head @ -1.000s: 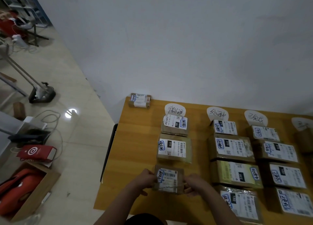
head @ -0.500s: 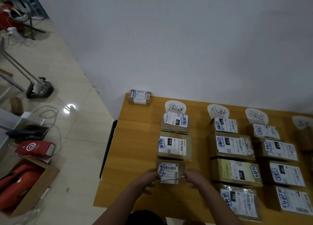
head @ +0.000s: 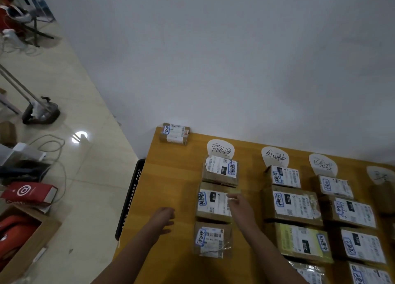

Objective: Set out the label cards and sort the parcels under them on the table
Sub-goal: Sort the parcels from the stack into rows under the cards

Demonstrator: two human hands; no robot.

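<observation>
Left hand: my left hand [head: 163,216] hung over bare table [head: 171,177] left of the frame's centre, fingers loosely curled and grasping nothing.
Right hand: my right hand [head: 237,202] reached over the right side of the middle parcel [head: 210,204], fingers stretched forward and slack, grasping nothing. They were blurred, so I could not tell whether they touched the white label.
Nearest parcel: the near parcel [head: 211,240] lay flat, label up, low in the frame between my two forearms. It sat below both hands and neither touched it.
First column: near parcel, middle parcel and far parcel [head: 221,170] ran up the frame in one line, ending at the first label card [head: 220,150].
Other cards: the second label card [head: 274,156] and third label card [head: 322,164] stood to the right along the table's far edge, each with parcels lined up under it. A fourth label card [head: 380,174] showed at the right edge.
Stray parcel: one lone parcel [head: 174,133] sat at the table's upper left corner, well apart from my hands.
Table side: a black crate [head: 130,198] stood against the table's left edge.
</observation>
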